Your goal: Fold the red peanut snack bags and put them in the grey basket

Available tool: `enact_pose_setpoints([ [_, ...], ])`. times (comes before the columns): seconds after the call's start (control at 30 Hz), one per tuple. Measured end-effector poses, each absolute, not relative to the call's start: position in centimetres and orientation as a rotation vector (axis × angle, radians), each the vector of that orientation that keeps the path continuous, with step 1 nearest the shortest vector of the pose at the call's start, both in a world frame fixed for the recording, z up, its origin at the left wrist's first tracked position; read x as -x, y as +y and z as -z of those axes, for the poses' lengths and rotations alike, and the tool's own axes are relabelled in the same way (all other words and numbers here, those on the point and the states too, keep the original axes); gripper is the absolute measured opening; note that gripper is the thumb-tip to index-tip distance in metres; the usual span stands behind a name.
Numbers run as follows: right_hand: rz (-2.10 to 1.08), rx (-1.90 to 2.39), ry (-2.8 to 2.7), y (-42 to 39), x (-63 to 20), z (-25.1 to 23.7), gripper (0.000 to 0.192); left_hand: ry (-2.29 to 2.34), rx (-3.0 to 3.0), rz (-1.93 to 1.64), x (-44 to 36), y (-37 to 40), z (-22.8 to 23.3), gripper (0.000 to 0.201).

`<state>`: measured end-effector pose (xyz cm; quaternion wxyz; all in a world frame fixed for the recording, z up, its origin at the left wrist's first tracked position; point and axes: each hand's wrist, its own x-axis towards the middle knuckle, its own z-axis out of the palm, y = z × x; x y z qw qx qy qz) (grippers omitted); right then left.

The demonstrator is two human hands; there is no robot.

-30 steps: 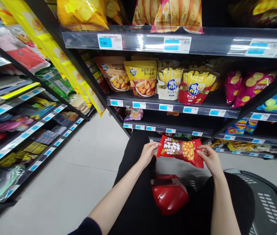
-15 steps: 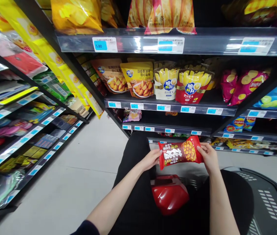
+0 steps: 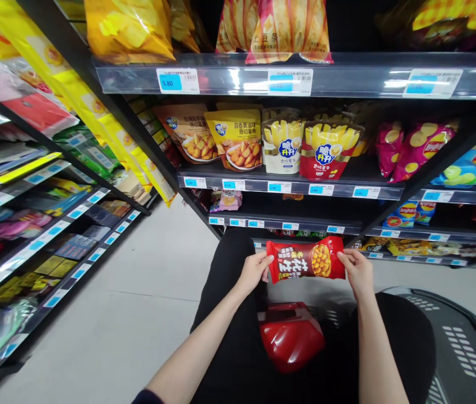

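Head view looks down a snack aisle from a low crouch, with both bare arms stretched forward. The left hand (image 3: 253,271) pinches the left end of a red snack packet (image 3: 305,259), fingers curled onto its edge, and the right hand (image 3: 357,271) pinches the right end the same way. The packet lies sideways between the 2 hands, printed face up toward the camera, held in the air just in front of the lowest shelf (image 3: 288,226) and above the person's black-clad knees.

Below the packet sits a red basket handle (image 3: 290,336), and a dark shopping basket (image 3: 452,342) spreads out to the right; whether anything lies inside it is hard to tell from this angle.

On the middle shelf (image 3: 288,187) stand a yellow pouch (image 3: 238,139) and a red fries bag (image 3: 330,150), with blue price tags along the rail.

Judging from the grip, the step in hand is looking the packet over while it is held level at both ends. Any next move calls for 1 hand to let go so the other can carry the packet, either down and right toward the basket or forward to the shelf.
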<state>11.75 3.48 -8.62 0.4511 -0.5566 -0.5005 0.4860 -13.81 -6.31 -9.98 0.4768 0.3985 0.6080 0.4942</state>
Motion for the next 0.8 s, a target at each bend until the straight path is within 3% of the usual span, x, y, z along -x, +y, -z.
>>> enact_pose_setpoints([
  [0.57,-1.345,1.017,-1.108,3.0,-11.8,8.3,0.029,1.221,-0.597,-1.438,13.7,-5.5,9.1,0.015],
  [0.7,-1.421,0.916,-1.139,2.6,-10.8,8.0,0.032,1.169,-0.521,-1.512,13.7,-5.4,9.3,0.024],
  [0.8,-1.471,0.849,-1.074,2.4,-9.9,7.7,0.045,1.087,-0.452,-1.511,13.8,-5.3,9.3,0.034],
])
